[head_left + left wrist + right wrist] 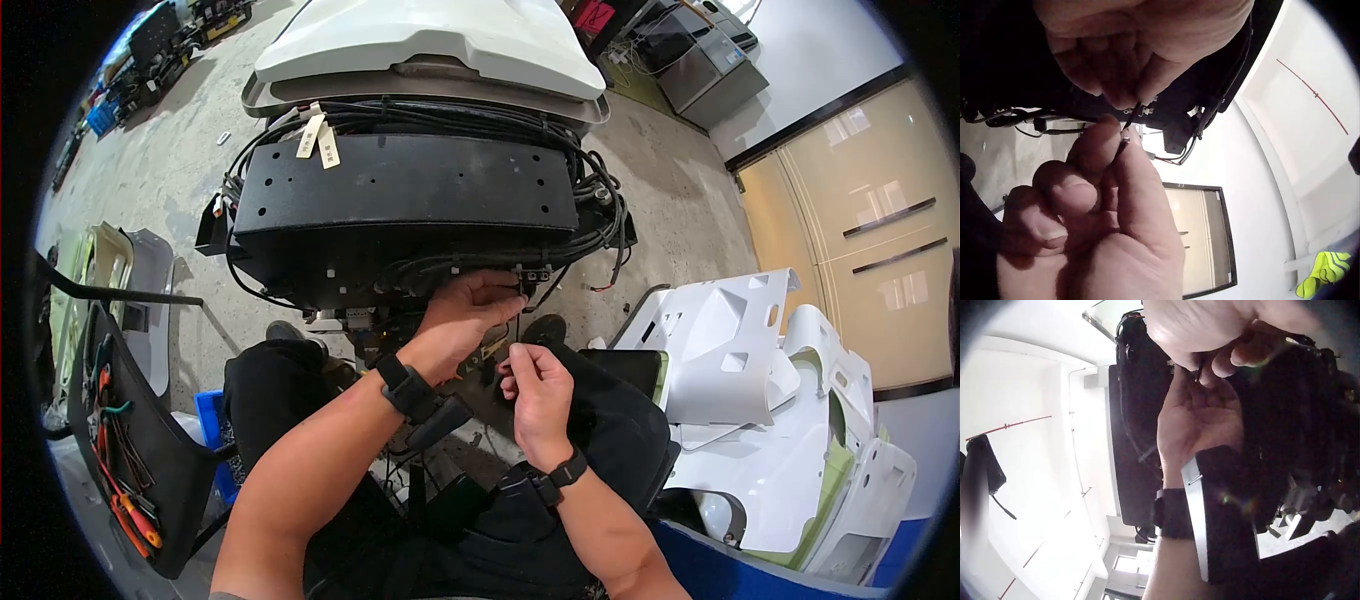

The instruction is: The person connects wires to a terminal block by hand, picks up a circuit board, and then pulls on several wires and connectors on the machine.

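Note:
In front of a black metal housing (400,185), my left hand (468,312) reaches to its lower edge, beside a small black connector block (538,275). Its thumb and fingertips pinch the upper part of a thin black cable (518,328). Just below, my right hand (541,395) pinches the same cable between thumb and index finger. In the left wrist view a small shiny metal bit (1125,139) shows at the right fingertips (1094,147). The right wrist view shows the left palm (1200,428) turned toward the camera, under the right hand (1210,328).
Bundled black cables (590,225) run around the housing, with paper tags (328,148) on top. A white cover (430,45) sits above. White shell panels (740,350) lie at the right. At the left stands a chair (150,450) holding pliers and screwdrivers, near a blue bin (212,420).

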Motion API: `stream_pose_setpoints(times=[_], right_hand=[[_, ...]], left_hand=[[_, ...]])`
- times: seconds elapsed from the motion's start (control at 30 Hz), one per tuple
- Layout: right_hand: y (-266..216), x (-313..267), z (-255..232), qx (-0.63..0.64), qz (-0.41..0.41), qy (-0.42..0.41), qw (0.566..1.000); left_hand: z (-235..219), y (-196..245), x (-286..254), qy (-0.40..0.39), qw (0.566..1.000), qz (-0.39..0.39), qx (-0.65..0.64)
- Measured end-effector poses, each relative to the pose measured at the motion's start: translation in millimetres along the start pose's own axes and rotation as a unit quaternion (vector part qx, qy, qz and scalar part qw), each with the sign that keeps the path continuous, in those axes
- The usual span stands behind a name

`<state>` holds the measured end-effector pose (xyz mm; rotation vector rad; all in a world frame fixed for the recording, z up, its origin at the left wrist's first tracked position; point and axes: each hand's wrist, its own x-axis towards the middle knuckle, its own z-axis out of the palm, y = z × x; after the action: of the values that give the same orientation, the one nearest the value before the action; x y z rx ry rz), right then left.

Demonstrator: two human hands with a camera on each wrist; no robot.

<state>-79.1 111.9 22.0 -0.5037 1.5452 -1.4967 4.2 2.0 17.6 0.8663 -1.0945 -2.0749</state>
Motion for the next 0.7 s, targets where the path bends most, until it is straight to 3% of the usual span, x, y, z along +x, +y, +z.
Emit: stream_pose_setpoints(times=[0.37, 0.7], right_hand=[[11.6, -0.2, -2.2, -0.063, -0.014, -0.030, 0.997], [25.1, -2.8, -5.5, -0.155, -0.025, -0.060, 0.986]], left_hand=[[-7.4, 2.8, -7.7, -0.024, 1.000, 0.011, -0.008], [-9.9, 8.9, -16.6, 0.018, 0.999, -0.021, -0.026]])
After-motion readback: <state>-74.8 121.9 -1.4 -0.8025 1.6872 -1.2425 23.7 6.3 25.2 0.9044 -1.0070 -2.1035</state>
